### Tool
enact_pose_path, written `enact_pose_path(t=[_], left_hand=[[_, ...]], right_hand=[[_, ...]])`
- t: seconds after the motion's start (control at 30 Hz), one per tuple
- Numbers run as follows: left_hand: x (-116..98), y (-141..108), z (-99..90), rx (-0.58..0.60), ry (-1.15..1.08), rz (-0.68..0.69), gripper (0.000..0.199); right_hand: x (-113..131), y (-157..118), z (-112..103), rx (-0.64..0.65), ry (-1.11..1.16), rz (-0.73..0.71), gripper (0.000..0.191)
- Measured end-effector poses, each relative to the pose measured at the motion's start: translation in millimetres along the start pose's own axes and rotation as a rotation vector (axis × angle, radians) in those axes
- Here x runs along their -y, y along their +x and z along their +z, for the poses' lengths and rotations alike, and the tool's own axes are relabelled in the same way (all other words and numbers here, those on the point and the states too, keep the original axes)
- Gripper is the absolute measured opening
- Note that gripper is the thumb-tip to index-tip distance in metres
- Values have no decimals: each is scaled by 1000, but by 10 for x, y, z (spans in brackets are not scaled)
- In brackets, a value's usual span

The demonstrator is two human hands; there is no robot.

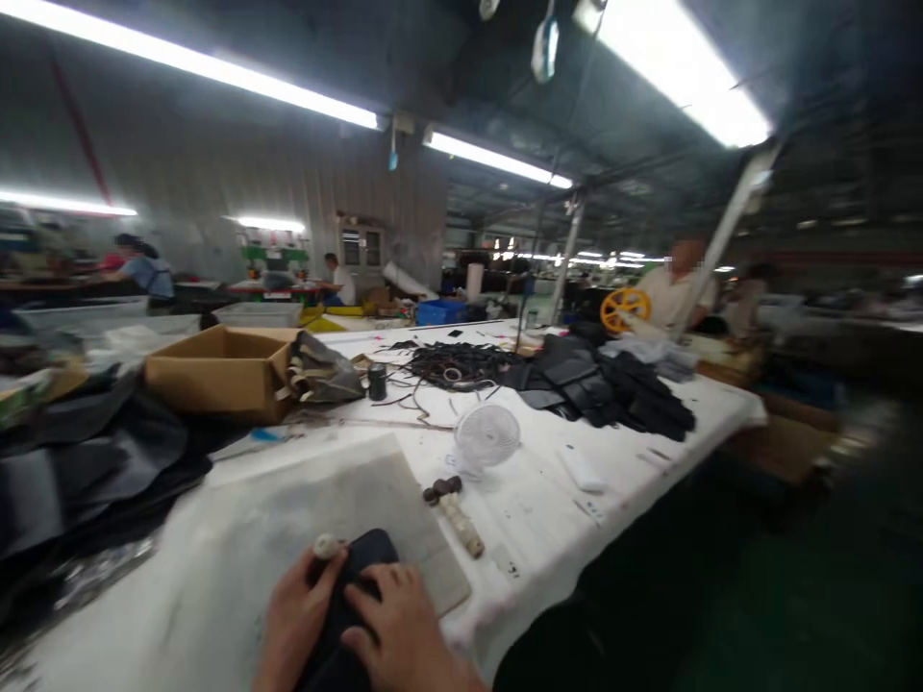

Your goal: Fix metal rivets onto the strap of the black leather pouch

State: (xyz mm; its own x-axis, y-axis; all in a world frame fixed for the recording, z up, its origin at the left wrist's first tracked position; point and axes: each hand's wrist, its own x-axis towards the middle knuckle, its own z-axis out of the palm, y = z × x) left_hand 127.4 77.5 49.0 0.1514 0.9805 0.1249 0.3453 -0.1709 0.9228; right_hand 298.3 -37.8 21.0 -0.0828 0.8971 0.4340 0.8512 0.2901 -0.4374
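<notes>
My left hand [295, 615] and my right hand [400, 620] both rest on a dark fabric piece [361, 567] at the near edge of the white table [548, 500]. The left hand grips its left side, with a small white knob-like object [325, 546] by the thumb. The right hand presses flat on top of it, fingers spread. The dark piece lies over a grey rectangular mat [361, 509]. A small mallet with a pale handle [454, 514] lies just right of the mat.
A small white fan [486, 437] stands mid-table. Behind it are tangled black cords [458, 365], stacked dark fabric pieces [612, 384], a cardboard box [223, 370] and a black cup [377, 381]. Dark sheets [87, 461] pile at left. Other people work farther back.
</notes>
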Motion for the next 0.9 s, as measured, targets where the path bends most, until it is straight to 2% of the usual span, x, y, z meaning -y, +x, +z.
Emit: enact_pose_path(t=[0.13, 0.27, 0.37, 0.47, 0.63, 0.83, 0.9], left_hand=[[-56, 92, -97, 7, 13, -163, 61], [-125, 38, -116, -19, 7, -203, 62], [-97, 50, -98, -50, -2, -194, 63], [-88, 50, -97, -71, -32, -152, 64], [-197, -100, -72, -106, -173, -49, 61], [-65, -86, -6, -156, -350, -16, 53], [3, -70, -32, -261, -402, -41, 57]], right_hand=[[-204, 40, 207, -48, -71, -50, 56], [-246, 51, 300, -49, -99, -60, 59], [-205, 37, 232, -14, -55, -31, 58], [-89, 12, 71, 2, 18, 8, 59], [136, -23, -199, 59, 55, 36, 53], [103, -19, -169, 61, 13, -23, 48], [85, -41, -136, 49, -4, -41, 47]])
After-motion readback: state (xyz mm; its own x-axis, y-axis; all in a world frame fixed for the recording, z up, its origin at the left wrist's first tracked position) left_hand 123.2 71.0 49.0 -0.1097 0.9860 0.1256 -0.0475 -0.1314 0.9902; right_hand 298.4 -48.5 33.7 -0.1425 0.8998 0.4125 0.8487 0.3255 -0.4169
